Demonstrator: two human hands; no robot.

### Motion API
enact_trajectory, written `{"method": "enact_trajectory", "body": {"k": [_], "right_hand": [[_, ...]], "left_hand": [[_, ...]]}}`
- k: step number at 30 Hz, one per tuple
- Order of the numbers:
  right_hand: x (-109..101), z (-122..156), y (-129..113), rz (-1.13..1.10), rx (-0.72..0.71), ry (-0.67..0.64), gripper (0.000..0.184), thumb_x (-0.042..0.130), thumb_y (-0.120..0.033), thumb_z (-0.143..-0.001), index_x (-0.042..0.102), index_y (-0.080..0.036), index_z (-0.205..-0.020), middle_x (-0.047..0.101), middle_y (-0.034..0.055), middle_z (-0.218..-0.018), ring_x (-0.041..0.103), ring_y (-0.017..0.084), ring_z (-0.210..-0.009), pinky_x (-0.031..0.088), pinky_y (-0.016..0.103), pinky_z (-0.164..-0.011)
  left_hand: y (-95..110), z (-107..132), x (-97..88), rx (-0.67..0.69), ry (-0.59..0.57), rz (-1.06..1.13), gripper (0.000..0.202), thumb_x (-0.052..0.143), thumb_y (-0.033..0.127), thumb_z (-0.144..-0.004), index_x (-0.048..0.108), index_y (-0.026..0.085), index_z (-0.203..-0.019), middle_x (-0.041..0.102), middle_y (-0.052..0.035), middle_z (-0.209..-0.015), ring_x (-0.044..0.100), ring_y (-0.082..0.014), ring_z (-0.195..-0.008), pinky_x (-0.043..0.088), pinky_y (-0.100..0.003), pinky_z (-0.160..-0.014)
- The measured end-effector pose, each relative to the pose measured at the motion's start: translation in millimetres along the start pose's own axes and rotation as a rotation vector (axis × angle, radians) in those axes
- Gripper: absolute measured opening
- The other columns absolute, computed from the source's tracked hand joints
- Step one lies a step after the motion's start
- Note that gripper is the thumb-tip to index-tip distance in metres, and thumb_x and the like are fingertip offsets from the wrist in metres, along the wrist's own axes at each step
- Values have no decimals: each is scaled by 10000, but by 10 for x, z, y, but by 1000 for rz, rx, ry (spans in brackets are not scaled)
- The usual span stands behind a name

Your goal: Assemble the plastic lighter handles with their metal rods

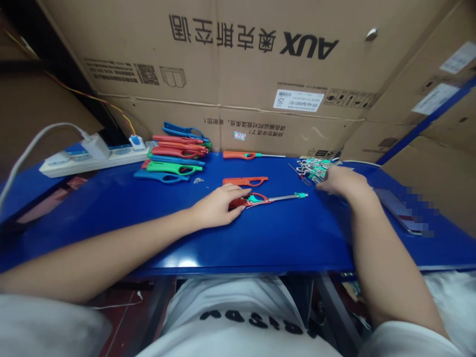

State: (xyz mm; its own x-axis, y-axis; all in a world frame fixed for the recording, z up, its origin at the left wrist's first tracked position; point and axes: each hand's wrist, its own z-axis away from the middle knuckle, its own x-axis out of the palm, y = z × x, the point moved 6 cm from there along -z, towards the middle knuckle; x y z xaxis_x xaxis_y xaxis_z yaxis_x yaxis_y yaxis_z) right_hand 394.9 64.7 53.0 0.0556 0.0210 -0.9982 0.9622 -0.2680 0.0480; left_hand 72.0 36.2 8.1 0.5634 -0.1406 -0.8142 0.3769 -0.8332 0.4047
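My left hand (218,204) rests on the blue table (260,238), fingers curled on the red handle of a long-nosed lighter assembly (265,199) whose metal tube ends in a green tip. A separate orange handle shell (245,181) lies just beyond it. My right hand (341,181) reaches into a pile of small green and metal parts (312,168) at the back right, its fingertips closed among them; what they pinch is hidden.
A stack of red, green and blue lighter handles (174,156) sits back left, an orange lighter (249,155) behind centre. A white power strip (89,158) lies far left, a phone (397,208) at right. Cardboard boxes (241,64) wall the back.
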Motion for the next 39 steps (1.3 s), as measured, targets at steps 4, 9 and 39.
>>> {"method": "enact_trajectory", "body": {"k": [4,9,39], "right_hand": [[-102,98,-333,-220,-213,86,185,686,-397,-781,666,-212,-774,683,69,-820,631,229,-734,459,333,-672],[-97,498,-1064,-498,-787,224,179,651,-383,-872,667,-205,-855,684,41,-891,577,149,-670,434,277,-653],[258,724,-1532,-790,-1120,-161,171,686,-305,-888,678,-179,-1003,606,39,-939,477,99,-635,441,248,-605]], "left_hand": [[4,14,-6,-43,29,10,524,635,280,-879,572,163,-1385,652,-131,-1324,602,-278,-1237,490,-447,-1077],[40,21,-78,-38,154,11,567,613,357,-935,486,195,-1463,558,-137,-1414,519,-271,-1322,448,-454,-1122],[-124,-1,41,-259,148,732,363,444,562,-998,402,208,-1062,566,42,-711,503,-103,-590,432,-239,-591]]}}
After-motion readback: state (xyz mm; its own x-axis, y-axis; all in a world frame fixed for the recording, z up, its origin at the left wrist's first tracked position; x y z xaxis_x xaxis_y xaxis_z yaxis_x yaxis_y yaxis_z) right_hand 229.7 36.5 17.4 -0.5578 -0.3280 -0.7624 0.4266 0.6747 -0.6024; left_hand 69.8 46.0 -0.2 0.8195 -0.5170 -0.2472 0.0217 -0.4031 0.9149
